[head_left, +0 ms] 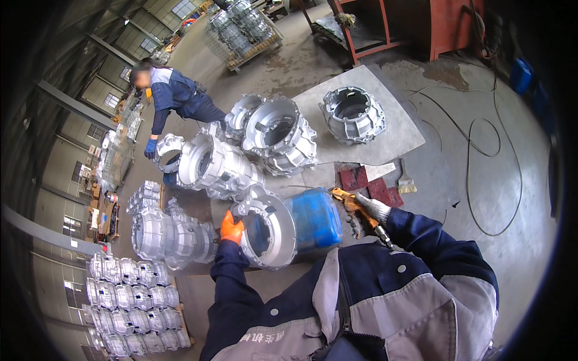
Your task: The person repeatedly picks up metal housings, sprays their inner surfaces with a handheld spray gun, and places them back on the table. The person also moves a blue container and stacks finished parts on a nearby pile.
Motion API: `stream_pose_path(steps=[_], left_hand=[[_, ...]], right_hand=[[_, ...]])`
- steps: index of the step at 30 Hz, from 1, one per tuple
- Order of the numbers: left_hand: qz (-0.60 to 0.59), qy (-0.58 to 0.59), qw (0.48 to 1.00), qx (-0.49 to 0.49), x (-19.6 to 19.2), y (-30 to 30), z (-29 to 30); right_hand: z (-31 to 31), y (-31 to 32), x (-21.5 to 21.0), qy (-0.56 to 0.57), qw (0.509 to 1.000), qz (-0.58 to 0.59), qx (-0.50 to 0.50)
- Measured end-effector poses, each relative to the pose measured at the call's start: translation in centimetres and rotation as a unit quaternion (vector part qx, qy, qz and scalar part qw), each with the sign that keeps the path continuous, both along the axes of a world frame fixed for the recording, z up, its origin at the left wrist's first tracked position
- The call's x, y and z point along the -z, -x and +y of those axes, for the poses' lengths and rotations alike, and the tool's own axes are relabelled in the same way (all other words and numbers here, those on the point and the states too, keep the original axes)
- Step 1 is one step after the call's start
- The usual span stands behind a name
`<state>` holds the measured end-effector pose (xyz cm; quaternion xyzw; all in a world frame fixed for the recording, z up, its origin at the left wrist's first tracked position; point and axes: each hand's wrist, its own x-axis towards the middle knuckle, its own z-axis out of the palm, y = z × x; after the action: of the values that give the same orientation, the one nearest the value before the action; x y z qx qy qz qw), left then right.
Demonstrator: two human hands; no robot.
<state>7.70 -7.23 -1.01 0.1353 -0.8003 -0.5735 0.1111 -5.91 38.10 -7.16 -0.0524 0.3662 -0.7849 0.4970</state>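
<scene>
My left hand [231,227], in an orange glove, grips the left rim of a ring-shaped cast metal housing [285,231], which stands tilted with its wide opening showing. In my right hand [374,209], gloved in pale grey, is an orange air gun [354,203] with a thin nozzle pointing left and a metal fitting at its lower end. Between the two hands lies a blue plastic jerrycan [317,218], just right of the housing. Dark red square pads [354,178] and a flat brush [407,182] lie beyond my right hand.
More cast housings [280,129] stand ahead, one housing [352,115] on a grey sheet [394,123]. Stacked housings [138,304] fill the left. A co-worker [180,93] in blue gloves touches a housing at far left. A hose [469,156] loops over the floor at right, near a red frame [445,30].
</scene>
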Motion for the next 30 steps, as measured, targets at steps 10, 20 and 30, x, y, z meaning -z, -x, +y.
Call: stream_pose_path(steps=[10,20,30], left_hand=[[-0.009,0.047,0.999,-0.012,-0.7,-0.8,-0.5],[-0.043,0.010,0.998,0.034,-1.0,0.0,-1.3],[-0.051,0.050,0.997,0.036,-0.9,0.0,-2.0]], right_hand=[[-1.7,-1.9,2.8,0.076,0.982,-0.154,0.081],[-2.9,-1.2,8.3,0.002,0.972,-0.226,0.060],[-3.7,-1.1,6.3,0.000,0.959,-0.278,0.061]])
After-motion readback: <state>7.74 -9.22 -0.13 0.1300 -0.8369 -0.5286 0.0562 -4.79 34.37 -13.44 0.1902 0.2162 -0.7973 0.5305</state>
